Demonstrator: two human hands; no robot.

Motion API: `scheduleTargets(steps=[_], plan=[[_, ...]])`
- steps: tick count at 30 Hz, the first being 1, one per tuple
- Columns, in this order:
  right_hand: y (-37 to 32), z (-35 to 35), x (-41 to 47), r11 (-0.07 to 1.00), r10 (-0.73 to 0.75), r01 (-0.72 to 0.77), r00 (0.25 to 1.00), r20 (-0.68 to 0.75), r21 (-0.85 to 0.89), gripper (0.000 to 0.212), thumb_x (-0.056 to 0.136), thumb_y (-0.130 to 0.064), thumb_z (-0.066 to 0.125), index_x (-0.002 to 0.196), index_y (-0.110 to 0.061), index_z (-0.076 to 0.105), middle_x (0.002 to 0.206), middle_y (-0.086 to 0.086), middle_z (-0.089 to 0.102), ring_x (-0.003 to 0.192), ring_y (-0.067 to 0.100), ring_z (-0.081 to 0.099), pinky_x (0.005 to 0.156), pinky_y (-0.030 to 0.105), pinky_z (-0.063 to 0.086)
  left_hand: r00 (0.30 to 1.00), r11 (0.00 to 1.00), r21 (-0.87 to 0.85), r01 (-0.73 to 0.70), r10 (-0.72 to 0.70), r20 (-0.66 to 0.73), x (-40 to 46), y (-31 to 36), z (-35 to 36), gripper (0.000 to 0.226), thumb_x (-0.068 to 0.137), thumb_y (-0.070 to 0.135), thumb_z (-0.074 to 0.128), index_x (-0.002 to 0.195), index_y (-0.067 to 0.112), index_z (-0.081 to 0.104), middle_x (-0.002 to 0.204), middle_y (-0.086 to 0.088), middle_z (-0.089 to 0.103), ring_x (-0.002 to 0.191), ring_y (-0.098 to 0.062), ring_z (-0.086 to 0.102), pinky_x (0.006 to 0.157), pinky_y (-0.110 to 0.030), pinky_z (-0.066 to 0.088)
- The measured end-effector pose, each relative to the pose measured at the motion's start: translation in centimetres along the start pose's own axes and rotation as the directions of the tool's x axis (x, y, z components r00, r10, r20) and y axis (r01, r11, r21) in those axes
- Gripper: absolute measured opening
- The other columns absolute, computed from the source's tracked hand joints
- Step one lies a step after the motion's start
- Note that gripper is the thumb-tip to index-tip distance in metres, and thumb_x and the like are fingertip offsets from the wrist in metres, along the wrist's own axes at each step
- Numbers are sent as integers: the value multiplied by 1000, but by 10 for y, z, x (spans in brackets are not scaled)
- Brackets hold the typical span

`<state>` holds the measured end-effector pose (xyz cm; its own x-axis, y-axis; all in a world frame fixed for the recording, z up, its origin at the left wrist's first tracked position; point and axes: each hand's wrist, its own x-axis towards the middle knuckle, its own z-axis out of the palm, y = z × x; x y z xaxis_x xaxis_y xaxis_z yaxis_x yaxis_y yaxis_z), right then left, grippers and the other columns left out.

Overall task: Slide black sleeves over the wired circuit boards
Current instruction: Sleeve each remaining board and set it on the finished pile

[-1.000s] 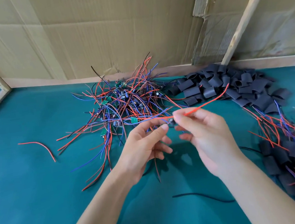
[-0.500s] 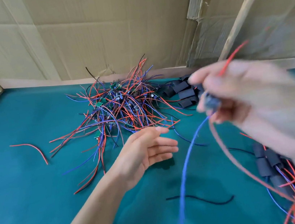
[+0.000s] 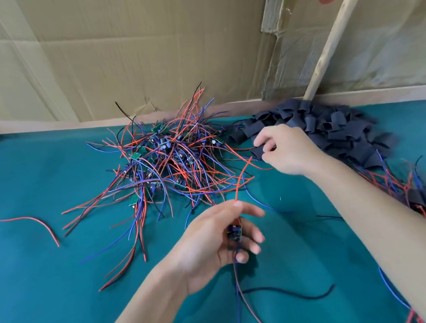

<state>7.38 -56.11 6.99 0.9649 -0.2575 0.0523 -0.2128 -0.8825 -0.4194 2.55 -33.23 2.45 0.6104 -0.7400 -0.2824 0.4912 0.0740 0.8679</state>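
The left hand (image 3: 212, 241) pinches a small bare wired circuit board (image 3: 235, 233); the right hand's fingers (image 3: 261, 143) seem to pinch a black sleeve (image 3: 255, 151). Many boards (image 3: 167, 159) wait.

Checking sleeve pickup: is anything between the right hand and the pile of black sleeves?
Nothing visible. The right hand is already at the near-left edge of the sleeve pile, fingertips on a sleeve. The tangle of wired boards lies to its left, not between.

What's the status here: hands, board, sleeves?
Left hand holds a bare wired board. Right hand pinching a sleeve at the sleeve pile. Nothing in the way.
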Motion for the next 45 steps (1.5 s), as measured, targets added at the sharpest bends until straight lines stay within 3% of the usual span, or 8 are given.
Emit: scheduleTargets(steps=[5,14,18,24,29,33,39,45], plan=[[13,22,20,978,-89,100,994,71,-183,59,91,5,56,143,-23,58,148,5,55,137,33,45,112,42,39,1000,998,68,-12,13,-10,-1,0,1,30,109,31,42,112,16,68,81,-13,66,62,-21,60,50,-23,43],[21,23,29,966,-111,117,993,41,-229,34,92,-4,62,119,-22,73,110,2,54,119,32,55,98,36,46,1000,992,123,-16,17,-9,-1,-1,-1,31,109,32,41,108,24,71,81,-10,67,64,-20,61,51,-23,42],[14,9,-1,998,-34,45,966,-256,37,25,85,-10,65,88,-33,74,79,-10,62,87,19,63,71,27,39,1000,991,135,-18,20,-7,0,-1,-2,31,109,32,40,107,25,71,81,-9,67,64,-20,61,51,-23,42],[-20,30,-105,554,177,64,965,-192,830,21,67,-18,68,82,-30,77,64,-3,68,52,10,53,52,22,44,998,992,118,-47,52,-37,4,-4,0,31,110,29,39,110,26,70,80,-13,69,60,-20,61,48,-22,42],[-36,61,-137,461,38,27,998,-50,887,28,76,-15,76,102,-23,78,73,8,71,54,18,62,55,24,51,996,980,179,-85,90,-18,0,-6,0,36,110,26,39,91,25,69,69,-2,64,55,-16,56,46,-20,39],[-26,58,-135,354,-28,-25,999,37,935,38,74,-20,84,111,-22,78,81,11,69,63,25,64,64,28,54,994,972,211,-104,112,-22,1,-6,-4,30,111,26,38,105,12,65,71,-4,64,55,-15,54,46,-20,38],[-12,50,-134,374,-9,-18,1000,23,927,38,65,-30,89,100,-21,78,101,9,75,71,22,67,64,27,54,987,951,265,-162,162,20,2,-7,-4,36,111,25,36,121,38,68,68,-4,61,56,-17,50,48,-22,37],[14,19,-126,4,304,59,951,-57,998,23,68,-21,85,90,-16,77,95,8,77,71,13,66,65,20,55,981,944,289,-162,123,148,0,-5,-6,35,102,35,42,127,36,67,65,-5,55,50,-15,42,46,-22,33]])
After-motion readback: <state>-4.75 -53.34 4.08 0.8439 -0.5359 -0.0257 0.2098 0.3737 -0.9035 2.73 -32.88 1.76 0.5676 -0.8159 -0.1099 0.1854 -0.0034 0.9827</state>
